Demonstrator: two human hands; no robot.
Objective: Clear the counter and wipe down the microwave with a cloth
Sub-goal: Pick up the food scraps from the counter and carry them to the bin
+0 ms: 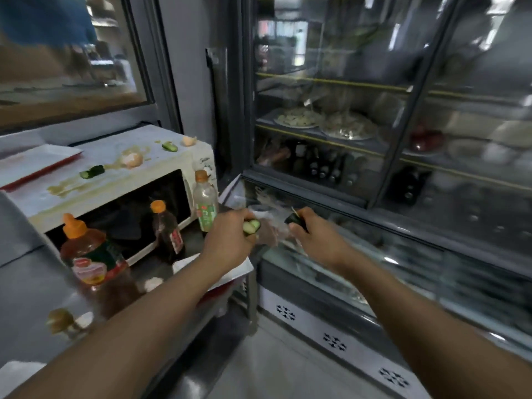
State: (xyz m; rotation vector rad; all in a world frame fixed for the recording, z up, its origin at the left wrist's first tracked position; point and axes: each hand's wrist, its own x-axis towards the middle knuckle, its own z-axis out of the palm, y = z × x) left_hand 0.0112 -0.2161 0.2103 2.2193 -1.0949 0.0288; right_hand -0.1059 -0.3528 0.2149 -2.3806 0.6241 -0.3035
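Your left hand (pixel 230 237) grips pale green cut cucumber pieces (pixel 251 226); your right hand (pixel 313 240) grips a dark green cucumber piece (pixel 296 219). Left of your left hand, the white microwave (pixel 121 180) top carries brown smears, cucumber scraps (pixel 92 171) and eggshell (pixel 131 159). Three orange-capped bottles (pixel 205 204) stand before its door on the table (pixel 28 300).

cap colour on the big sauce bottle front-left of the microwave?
Orange, on the big sauce bottle; head view shows it.

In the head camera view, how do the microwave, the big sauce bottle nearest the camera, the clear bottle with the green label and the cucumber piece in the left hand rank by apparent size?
Largest to smallest:
1. microwave
2. big sauce bottle, though nearness to the camera enlarges it
3. clear bottle
4. cucumber piece held in the left hand
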